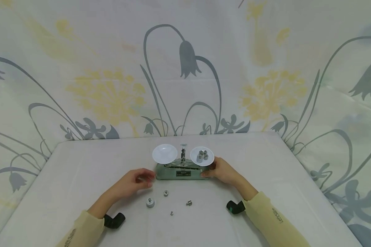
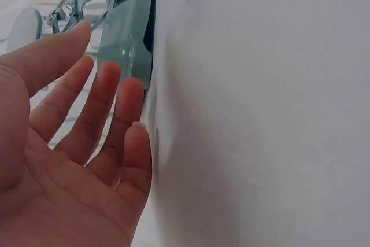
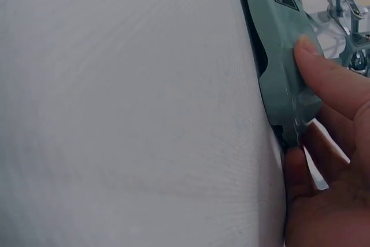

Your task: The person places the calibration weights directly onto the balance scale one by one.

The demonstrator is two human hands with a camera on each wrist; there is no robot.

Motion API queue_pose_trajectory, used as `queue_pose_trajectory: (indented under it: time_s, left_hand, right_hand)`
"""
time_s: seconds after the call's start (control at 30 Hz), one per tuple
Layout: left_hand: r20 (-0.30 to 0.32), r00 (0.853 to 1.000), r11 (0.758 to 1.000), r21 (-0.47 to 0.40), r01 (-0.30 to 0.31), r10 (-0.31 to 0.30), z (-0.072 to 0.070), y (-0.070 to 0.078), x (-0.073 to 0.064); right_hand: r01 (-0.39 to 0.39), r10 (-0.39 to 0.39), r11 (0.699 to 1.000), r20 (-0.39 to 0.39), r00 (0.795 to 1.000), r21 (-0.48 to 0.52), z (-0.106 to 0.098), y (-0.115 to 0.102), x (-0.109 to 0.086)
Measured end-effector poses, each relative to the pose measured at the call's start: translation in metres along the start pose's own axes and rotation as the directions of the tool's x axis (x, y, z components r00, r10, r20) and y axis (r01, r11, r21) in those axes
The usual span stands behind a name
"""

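Note:
A green balance scale (image 1: 173, 174) stands on the white-covered table with two white pans. Its left pan (image 1: 165, 153) is bare, while several metal weights (image 1: 202, 156) sit together on the right pan (image 1: 193, 158). My right hand (image 1: 224, 170) grips the right end of the base, the thumb (image 3: 329, 79) on its front face and the other fingers round the end and behind. At the left end, my left hand (image 1: 136, 181) has its fingers loosely bent with nothing in them; the fingertips (image 2: 130, 88) are right by the base.
In front of the scale stand a large weight (image 1: 150, 203), a smaller weight (image 1: 166, 193) and a tiny weight (image 1: 171, 213). Another weight (image 1: 189, 203) lies on its side. A patterned cloth (image 1: 185, 103) hangs behind the table. Black wrist-camera mounts (image 1: 114, 220) stick out beside both sleeves.

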State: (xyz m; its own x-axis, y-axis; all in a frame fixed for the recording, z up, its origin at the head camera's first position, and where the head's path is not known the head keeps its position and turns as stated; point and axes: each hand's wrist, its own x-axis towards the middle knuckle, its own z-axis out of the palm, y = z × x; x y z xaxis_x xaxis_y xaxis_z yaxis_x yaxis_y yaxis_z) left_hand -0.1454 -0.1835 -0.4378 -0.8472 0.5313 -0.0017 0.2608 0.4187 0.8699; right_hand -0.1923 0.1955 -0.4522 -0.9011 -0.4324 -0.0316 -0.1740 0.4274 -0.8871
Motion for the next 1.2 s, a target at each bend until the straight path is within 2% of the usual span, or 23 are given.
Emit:
queue_pose_trajectory:
  time_s: [0.23, 0.5, 0.87, 1.2]
  left_hand:
    - [0.027, 1.000, 0.999, -0.044, 0.005, -0.004, 0.007, 0.002, -0.013]
    - [0.092, 0.995, 0.995, -0.094, -0.028, 0.037, 0.013, 0.007, -0.024]
    - [0.128, 0.991, 0.999, -0.046, -0.022, 0.028, 0.017, 0.012, -0.035]
    - [0.114, 0.992, 0.999, 0.015, -0.046, 0.044, 0.020, 0.009, -0.038]
  right_hand:
    - [0.005, -0.006, 0.999, 0.010, 1.000, 0.043, -0.002, 0.000, -0.001]
    - [0.012, -0.013, 1.000, 0.006, 1.000, 0.023, -0.004, -0.001, -0.002]
    - [0.038, -0.039, 0.998, 0.035, 0.999, 0.044, -0.003, 0.000, -0.002]
    - [0.040, -0.041, 0.999, 0.032, 0.999, 0.035, -0.003, 0.002, -0.002]
